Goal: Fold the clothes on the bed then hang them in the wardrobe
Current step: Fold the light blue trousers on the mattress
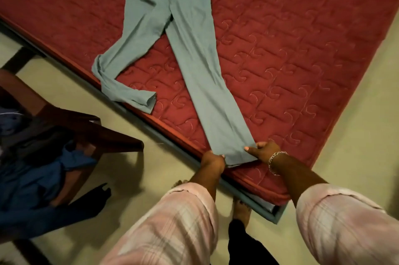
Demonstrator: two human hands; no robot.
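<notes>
Grey-green trousers [172, 33] lie flat on the red quilted mattress of the bed [291, 53], waistband at the far end, legs running toward the near edge. Right-side leg is straight and smooth all the way down; its hem sits right at the near edge of the mattress, where both hands have it. Left hand [212, 160] has its grip closed on the left corner of the hem, fingers curled over the cloth. Right hand [262, 152], bracelet on the wrist, pinches the right corner, thumb on top. Two corners held apart like that looks like tensioning: keeps the leg taut and the creases out before a fold. Other leg isn't sorted yet, it kinks out to the left and doubles back on itself near the mattress edge, cuff pointing right. My read: that one needs straightening and laying onto the held leg before any lengthwise fold works. Task is early, nothing folded, wardrobe not in view. Wooden chair [90, 128] on the near left holds a heap of dark blue clothes [32, 180], presumably the queue, parked within reach of the bed.
</notes>
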